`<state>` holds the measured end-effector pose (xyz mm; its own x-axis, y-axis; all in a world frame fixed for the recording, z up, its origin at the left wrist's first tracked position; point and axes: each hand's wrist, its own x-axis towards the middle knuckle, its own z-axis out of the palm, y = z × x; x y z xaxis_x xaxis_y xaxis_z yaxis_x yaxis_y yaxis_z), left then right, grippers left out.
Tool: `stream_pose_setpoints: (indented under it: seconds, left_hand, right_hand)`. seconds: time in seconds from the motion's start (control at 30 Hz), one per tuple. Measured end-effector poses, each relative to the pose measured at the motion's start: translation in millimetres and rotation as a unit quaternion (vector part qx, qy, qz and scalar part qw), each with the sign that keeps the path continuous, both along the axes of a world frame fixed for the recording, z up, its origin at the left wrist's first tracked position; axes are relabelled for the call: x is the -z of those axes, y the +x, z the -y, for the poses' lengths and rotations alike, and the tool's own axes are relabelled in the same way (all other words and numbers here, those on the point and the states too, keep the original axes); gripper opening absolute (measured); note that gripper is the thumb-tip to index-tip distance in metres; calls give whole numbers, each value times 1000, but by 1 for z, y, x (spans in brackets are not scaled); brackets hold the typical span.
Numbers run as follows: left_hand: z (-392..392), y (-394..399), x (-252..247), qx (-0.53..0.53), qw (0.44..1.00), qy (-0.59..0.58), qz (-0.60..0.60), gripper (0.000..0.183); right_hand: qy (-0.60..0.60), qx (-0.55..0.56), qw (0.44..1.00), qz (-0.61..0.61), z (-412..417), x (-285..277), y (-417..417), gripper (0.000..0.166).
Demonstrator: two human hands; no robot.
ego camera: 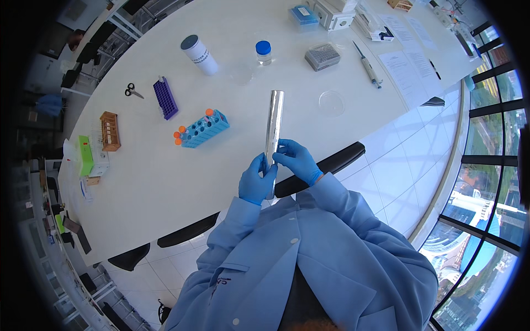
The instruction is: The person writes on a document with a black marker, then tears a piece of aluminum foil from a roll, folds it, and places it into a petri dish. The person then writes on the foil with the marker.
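A shiny roll of aluminium foil (275, 116) is held between my two blue-gloved hands, over the near edge of the white table (198, 178). My left hand (256, 180) grips its lower part, with the thumb along the side. From the right, my right hand (297, 160) pinches the foil near the roll's middle with thumb and fingertips. The roll's far end points away from me over the table. To its left stands a blue tube rack (207, 131) holding several orange-capped tubes. A clear round dish or lid (331, 103) lies to the right.
Farther back are a white canister (199, 56), a blue-capped bottle (263, 53), a pipette tip box (323, 57) and a micropipette (367, 66). At left lie a purple rack (165, 98), scissors (133, 91) and a wooden rack (110, 131). Black chairs (321, 169) line the near edge.
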<state>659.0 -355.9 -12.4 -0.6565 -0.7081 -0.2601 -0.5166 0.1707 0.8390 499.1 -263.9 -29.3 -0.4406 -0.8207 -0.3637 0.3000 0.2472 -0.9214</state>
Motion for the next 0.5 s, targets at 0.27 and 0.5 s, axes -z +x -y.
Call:
stream_pose_setpoints:
  seconds: [0.27, 0.5]
  left_hand:
    - [-39, -92, 7, -35, 987, -40, 149, 53]
    - [-13, -89, 34, -7, 944, -138, 298, 54]
  right_hand:
    - [63, -69, 991, -96, -19, 20, -94, 51]
    - [40, -112, 928, -352, -9, 39, -125, 23]
